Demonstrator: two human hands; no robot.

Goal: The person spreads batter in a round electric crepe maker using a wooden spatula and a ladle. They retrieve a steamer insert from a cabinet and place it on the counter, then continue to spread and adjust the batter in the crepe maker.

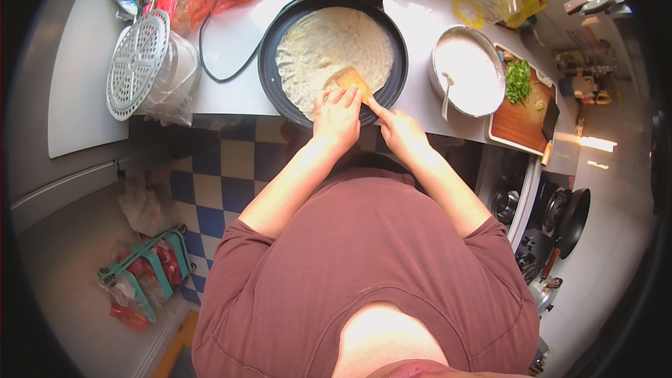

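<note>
A wide, thin flatbread (331, 47) lies in the round black pan of an electric griddle (266, 76), whose lid is raised at the back. At the flatbread's near edge, my right hand (404, 131) grips a wooden spatula (355, 85), with the index finger stretched along it. The spatula's flat blade is at the near right part of the flatbread. My left hand (338, 118) rests its fingers on the flatbread's near edge, beside the blade. Whether those fingers pinch the dough is hard to see.
At right stand a metal bowl of white batter or flour (467, 71) with a spoon (447, 97), and a cutting board (517, 123) with chopped greens (518, 81) and a knife (549, 121). A perforated steamer plate (137, 65), plastic bags (231, 0) and a black cable (231, 80) are at left.
</note>
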